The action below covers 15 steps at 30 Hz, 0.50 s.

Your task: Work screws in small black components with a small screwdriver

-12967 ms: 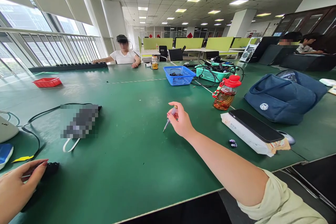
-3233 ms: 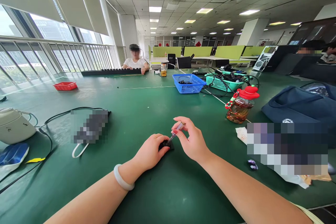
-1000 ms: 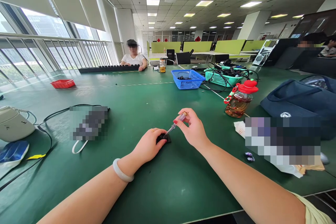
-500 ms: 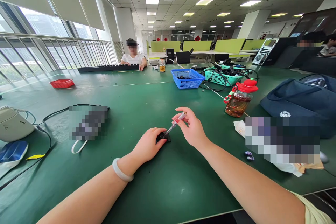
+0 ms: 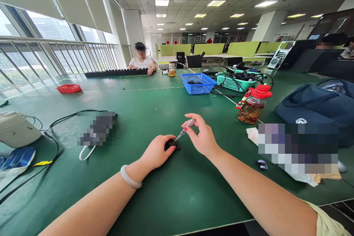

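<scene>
With the left hand point(image 5: 156, 153) pinning the small black part point(image 5: 173, 145) to the tabletop point(image 5: 166, 199), the right hand point(image 5: 203, 138), its grip closed on the screwdriver point(image 5: 184, 129), should keep the tip seated.

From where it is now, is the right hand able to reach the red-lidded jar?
Probably yes. The right hand pinches a small screwdriver, so it is not free, but the green table between it and the jar is bare, and the jar stands just to its right.
</scene>
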Available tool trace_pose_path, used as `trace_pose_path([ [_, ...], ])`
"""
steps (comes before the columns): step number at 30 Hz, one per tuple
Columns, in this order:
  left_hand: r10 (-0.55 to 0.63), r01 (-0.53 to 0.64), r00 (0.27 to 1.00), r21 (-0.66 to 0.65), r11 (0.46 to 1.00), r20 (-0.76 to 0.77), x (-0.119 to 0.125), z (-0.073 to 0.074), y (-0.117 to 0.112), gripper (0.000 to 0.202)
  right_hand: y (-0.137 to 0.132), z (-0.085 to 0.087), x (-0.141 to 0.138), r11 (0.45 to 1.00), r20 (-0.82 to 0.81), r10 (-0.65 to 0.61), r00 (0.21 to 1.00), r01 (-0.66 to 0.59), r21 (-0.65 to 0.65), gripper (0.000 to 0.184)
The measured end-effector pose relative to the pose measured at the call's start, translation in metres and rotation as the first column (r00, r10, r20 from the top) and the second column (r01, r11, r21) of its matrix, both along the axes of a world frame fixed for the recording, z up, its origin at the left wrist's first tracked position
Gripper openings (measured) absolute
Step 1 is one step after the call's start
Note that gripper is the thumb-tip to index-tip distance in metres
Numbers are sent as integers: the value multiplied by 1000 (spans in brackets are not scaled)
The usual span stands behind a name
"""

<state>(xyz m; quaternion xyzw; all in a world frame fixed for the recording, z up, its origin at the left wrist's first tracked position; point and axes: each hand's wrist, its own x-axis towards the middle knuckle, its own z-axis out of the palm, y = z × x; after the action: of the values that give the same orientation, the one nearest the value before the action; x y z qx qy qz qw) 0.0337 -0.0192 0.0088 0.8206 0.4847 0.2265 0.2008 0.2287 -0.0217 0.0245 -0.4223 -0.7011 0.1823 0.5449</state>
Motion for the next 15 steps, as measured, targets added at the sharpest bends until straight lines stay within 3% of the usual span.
trace_pose_path([
  [5,-5,5,1000,3,1000,-11,-1,0,-1,31,-10,5,-3,977,191,-29,981,-12,213,29],
  [8,-20,20,1000,19,1000,0,-1,-1,-1,31,-14,6,-5,963,227,-7,974,-55,265,33],
  [12,-19,19,1000,15,1000,3,-1,0,-1,30,-13,5,-5,975,191,-6,982,-37,220,30],
  [15,-19,19,1000,5,1000,-7,-2,1,0,29,-5,2,0,996,95,-16,995,7,93,21],
])
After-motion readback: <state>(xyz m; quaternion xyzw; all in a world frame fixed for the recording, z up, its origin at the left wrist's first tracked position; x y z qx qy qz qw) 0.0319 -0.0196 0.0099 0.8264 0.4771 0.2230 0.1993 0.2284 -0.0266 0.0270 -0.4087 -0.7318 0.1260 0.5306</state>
